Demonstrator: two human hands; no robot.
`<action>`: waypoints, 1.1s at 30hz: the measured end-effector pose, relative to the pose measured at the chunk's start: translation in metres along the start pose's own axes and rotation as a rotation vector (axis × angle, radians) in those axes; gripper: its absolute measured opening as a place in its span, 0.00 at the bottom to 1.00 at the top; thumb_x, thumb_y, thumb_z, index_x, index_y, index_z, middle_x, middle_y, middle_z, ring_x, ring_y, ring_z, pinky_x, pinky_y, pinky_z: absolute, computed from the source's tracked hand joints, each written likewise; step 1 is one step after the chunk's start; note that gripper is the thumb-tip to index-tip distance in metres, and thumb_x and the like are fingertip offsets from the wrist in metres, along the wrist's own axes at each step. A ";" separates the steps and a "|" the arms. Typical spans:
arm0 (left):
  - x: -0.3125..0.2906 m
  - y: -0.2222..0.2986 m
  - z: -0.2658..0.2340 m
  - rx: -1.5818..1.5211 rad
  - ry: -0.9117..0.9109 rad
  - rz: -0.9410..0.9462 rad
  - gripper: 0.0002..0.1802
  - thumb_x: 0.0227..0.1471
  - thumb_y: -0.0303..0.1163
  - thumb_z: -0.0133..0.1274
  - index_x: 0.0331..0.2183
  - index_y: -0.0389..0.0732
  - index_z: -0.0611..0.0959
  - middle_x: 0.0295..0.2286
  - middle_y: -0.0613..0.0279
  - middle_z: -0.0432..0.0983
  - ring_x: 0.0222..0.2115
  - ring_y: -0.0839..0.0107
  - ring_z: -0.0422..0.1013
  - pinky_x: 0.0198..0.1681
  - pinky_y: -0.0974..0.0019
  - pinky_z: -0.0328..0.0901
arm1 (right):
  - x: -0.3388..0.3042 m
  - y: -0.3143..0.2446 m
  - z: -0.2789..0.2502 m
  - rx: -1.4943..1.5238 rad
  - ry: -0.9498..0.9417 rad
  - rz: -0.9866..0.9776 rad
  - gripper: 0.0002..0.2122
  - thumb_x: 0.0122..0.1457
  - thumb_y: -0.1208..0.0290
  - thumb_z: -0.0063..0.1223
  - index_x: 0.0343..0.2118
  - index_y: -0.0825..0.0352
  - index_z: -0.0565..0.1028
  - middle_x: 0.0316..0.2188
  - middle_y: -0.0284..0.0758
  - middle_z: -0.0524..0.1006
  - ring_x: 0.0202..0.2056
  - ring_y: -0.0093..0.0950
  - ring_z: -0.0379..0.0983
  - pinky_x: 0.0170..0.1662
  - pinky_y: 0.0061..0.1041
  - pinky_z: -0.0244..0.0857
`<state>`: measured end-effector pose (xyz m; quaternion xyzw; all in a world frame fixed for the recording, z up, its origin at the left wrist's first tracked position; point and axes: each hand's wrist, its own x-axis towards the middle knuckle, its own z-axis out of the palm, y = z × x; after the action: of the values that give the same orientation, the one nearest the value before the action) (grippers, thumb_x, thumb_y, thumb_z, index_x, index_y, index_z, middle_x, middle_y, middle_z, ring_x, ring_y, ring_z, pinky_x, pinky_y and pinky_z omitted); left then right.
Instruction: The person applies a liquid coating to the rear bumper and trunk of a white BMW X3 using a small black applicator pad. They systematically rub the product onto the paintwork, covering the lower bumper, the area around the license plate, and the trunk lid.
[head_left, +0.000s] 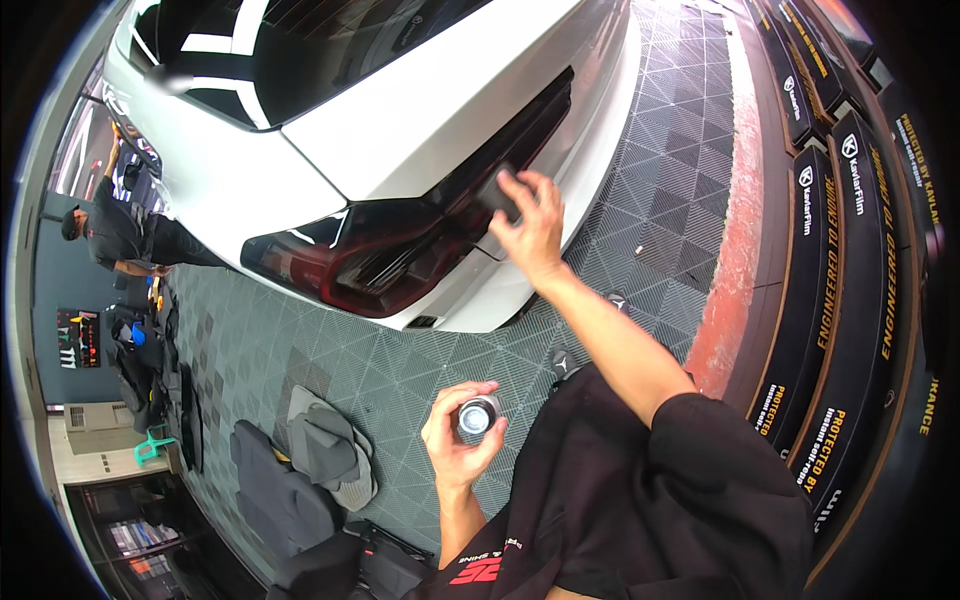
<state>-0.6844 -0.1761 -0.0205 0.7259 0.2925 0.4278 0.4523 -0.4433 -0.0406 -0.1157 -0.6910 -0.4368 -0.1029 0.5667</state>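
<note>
My right hand grips a small dark pad between thumb and fingers. The pad lies against the glossy black strip across the rear of a white car, beside the dark red tail light. Lower down, in front of my body, the fingers of my left hand curl around a small bottle. From above I see its round, pale top; its contents cannot be made out.
Grey patterned tiles cover the floor. Grey car seats lie at lower left. Long black boxes are stacked along the right, past a red-painted curb. A co-worker in black stands at the car's far left.
</note>
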 end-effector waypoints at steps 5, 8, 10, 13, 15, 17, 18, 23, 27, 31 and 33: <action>0.002 -0.003 0.006 0.007 0.010 -0.025 0.28 0.36 0.17 0.66 0.43 0.34 0.75 0.39 0.47 0.78 0.41 0.57 0.78 0.45 0.60 0.74 | 0.059 0.070 -0.004 0.018 0.094 0.075 0.26 0.43 0.72 0.59 0.51 0.55 0.78 0.47 0.38 0.72 0.49 0.41 0.68 0.53 0.40 0.65; 0.007 0.002 0.009 0.012 -0.044 -0.059 0.28 0.40 0.18 0.64 0.45 0.35 0.73 0.40 0.47 0.76 0.42 0.54 0.76 0.49 0.52 0.71 | 0.092 0.098 -0.008 0.032 0.118 0.128 0.25 0.44 0.72 0.59 0.51 0.57 0.79 0.45 0.39 0.73 0.49 0.40 0.69 0.55 0.37 0.66; 0.010 0.003 0.010 0.014 -0.060 -0.049 0.28 0.40 0.18 0.64 0.45 0.35 0.73 0.40 0.47 0.76 0.42 0.54 0.76 0.49 0.52 0.71 | 0.110 0.110 -0.014 0.038 0.092 0.166 0.26 0.44 0.72 0.59 0.52 0.58 0.78 0.45 0.39 0.73 0.49 0.40 0.70 0.55 0.36 0.66; 0.013 0.005 0.014 0.007 -0.068 -0.049 0.28 0.40 0.18 0.64 0.46 0.35 0.73 0.40 0.47 0.75 0.42 0.54 0.76 0.49 0.52 0.71 | 0.122 0.120 -0.014 0.095 0.055 0.283 0.27 0.45 0.72 0.60 0.53 0.59 0.76 0.46 0.39 0.73 0.50 0.39 0.70 0.55 0.36 0.66; 0.013 0.005 0.015 0.009 -0.068 -0.046 0.28 0.41 0.18 0.64 0.46 0.35 0.73 0.40 0.47 0.75 0.42 0.54 0.76 0.49 0.52 0.71 | 0.115 0.118 -0.009 0.131 0.069 0.316 0.27 0.46 0.72 0.60 0.54 0.60 0.75 0.46 0.40 0.73 0.50 0.39 0.70 0.56 0.36 0.65; 0.013 0.005 0.017 -0.004 -0.070 -0.053 0.28 0.40 0.18 0.64 0.46 0.35 0.73 0.39 0.47 0.75 0.42 0.54 0.76 0.49 0.52 0.71 | 0.098 0.110 -0.003 0.182 0.095 0.339 0.27 0.45 0.72 0.61 0.53 0.60 0.75 0.45 0.41 0.73 0.50 0.39 0.70 0.55 0.36 0.65; 0.014 0.006 0.017 -0.010 -0.075 -0.054 0.28 0.40 0.18 0.64 0.46 0.34 0.73 0.39 0.47 0.75 0.42 0.54 0.76 0.49 0.52 0.71 | 0.087 0.107 0.000 0.164 0.116 0.315 0.27 0.45 0.72 0.61 0.53 0.61 0.75 0.45 0.41 0.72 0.50 0.40 0.69 0.56 0.36 0.64; 0.010 0.005 0.016 0.004 -0.083 -0.066 0.28 0.40 0.18 0.64 0.45 0.35 0.73 0.39 0.47 0.76 0.42 0.54 0.76 0.48 0.52 0.71 | 0.027 0.046 0.008 0.202 0.106 0.241 0.27 0.42 0.75 0.61 0.51 0.62 0.74 0.44 0.40 0.70 0.49 0.42 0.67 0.55 0.41 0.63; 0.010 0.006 0.014 -0.008 -0.093 -0.064 0.28 0.40 0.19 0.64 0.45 0.35 0.73 0.39 0.47 0.76 0.42 0.54 0.76 0.48 0.52 0.71 | -0.015 0.002 0.014 0.243 0.069 0.240 0.29 0.40 0.78 0.64 0.51 0.62 0.72 0.45 0.42 0.68 0.49 0.44 0.66 0.53 0.42 0.64; 0.010 0.006 0.014 -0.009 -0.115 -0.057 0.28 0.40 0.19 0.65 0.46 0.35 0.73 0.39 0.47 0.76 0.42 0.54 0.77 0.48 0.53 0.71 | -0.056 -0.027 0.023 0.338 0.018 0.221 0.32 0.39 0.78 0.66 0.52 0.62 0.68 0.46 0.44 0.68 0.48 0.44 0.68 0.52 0.40 0.65; 0.010 0.008 0.012 -0.003 -0.128 -0.054 0.29 0.40 0.19 0.65 0.46 0.35 0.73 0.39 0.47 0.76 0.42 0.54 0.76 0.48 0.53 0.71 | -0.082 -0.041 0.026 0.505 -0.056 0.400 0.33 0.41 0.78 0.66 0.54 0.61 0.67 0.47 0.41 0.70 0.47 0.39 0.70 0.47 0.35 0.68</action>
<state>-0.6686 -0.1767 -0.0126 0.7428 0.2819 0.3686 0.4826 -0.5309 -0.0583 -0.1480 -0.6034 -0.3195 0.1412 0.7168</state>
